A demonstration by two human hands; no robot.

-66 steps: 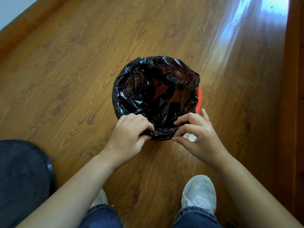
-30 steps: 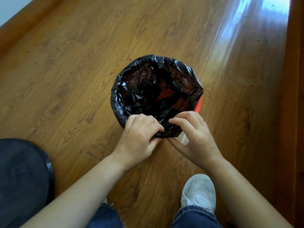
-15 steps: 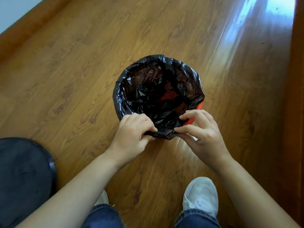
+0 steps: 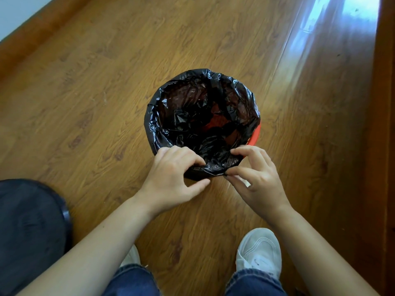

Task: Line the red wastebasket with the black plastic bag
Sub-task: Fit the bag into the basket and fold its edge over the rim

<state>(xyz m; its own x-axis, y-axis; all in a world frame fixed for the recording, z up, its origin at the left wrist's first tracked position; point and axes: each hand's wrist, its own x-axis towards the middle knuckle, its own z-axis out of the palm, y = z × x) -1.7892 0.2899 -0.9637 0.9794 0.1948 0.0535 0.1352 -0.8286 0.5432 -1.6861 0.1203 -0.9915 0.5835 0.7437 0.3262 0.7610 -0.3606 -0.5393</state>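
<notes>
The red wastebasket (image 4: 255,136) stands on the wooden floor, almost wholly covered by the black plastic bag (image 4: 192,112), whose edge is folded over the rim. Only a red strip of rim shows at the right, and a red patch shows through the crumpled bag inside. My left hand (image 4: 173,178) pinches the bag's edge at the near rim. Just right of it, my right hand (image 4: 254,176) pinches the same fold between thumb and fingers.
A dark round object (image 4: 27,231) sits on the floor at my lower left. My white shoes (image 4: 259,251) are just behind the basket. A wooden skirting board (image 4: 32,33) runs along the far left, and a wooden edge (image 4: 384,124) along the right.
Both hands have stayed at the near rim, working the bag's fold. The right hand's fingers have shifted slightly along the edge, and the bag sits a little lower over the rim.
</notes>
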